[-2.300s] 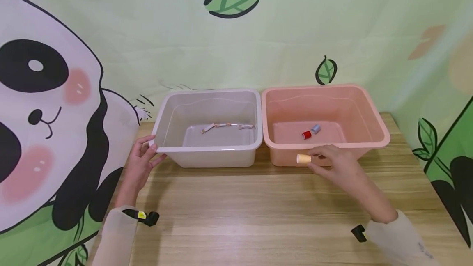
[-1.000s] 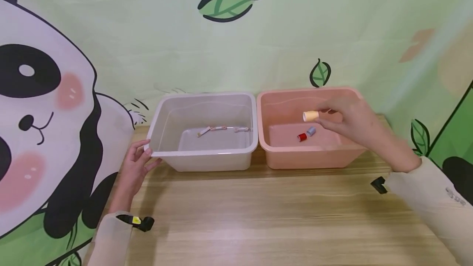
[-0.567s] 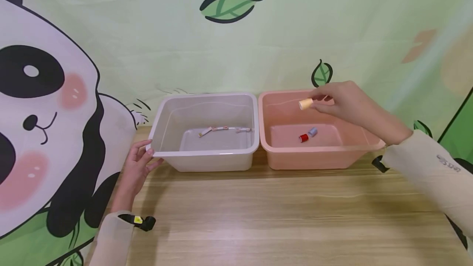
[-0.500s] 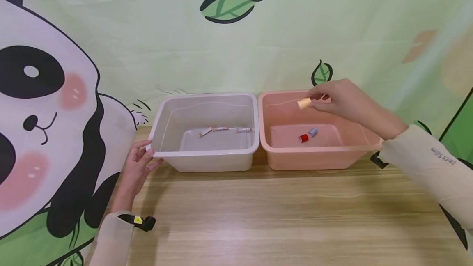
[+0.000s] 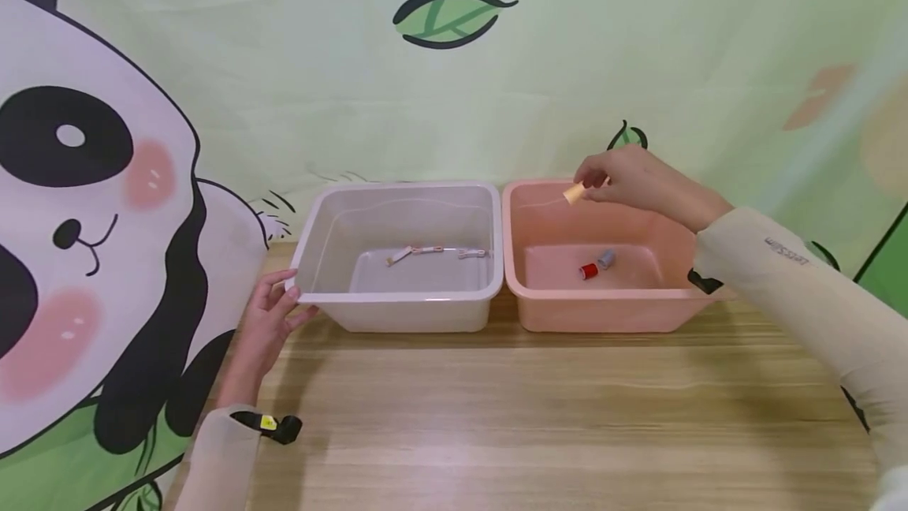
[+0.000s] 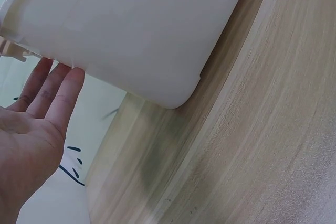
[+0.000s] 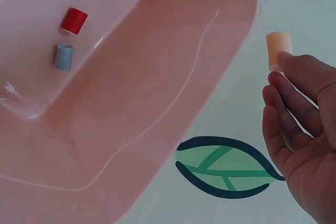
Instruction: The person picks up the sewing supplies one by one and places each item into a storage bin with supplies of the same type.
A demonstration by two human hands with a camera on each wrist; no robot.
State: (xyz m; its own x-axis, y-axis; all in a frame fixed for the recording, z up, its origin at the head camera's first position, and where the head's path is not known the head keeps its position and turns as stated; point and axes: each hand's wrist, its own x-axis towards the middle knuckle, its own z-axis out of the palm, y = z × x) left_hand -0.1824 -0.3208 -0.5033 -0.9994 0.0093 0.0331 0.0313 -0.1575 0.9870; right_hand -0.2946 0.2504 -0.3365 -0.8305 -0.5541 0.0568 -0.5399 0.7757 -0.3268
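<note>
Thumb and fingertips of my right hand [image 5: 634, 181] pinch a pale orange thread spool [image 7: 279, 50] above the back of the pink bin [image 5: 603, 294]. On that bin's floor lie a red thread spool [image 5: 589, 270] and a light blue thread spool [image 5: 606, 259], side by side. At the front left corner of the white bin [image 5: 414, 297], my left hand [image 5: 268, 322] grips the rim. Its fingers reach under the rim in the left wrist view, where the thumb is mostly hidden.
Several small bundled cords [image 5: 428, 250] lie on the white bin's floor. Both bins stand side by side at the back of a wooden table [image 5: 496, 416], against a printed cloth backdrop [image 5: 319, 61] with a panda and leaves.
From in front of the pink bin, my right hand has risen over it with the pale orange spool, then drifted slightly left and back. My left hand keeps its hold on the white bin.
</note>
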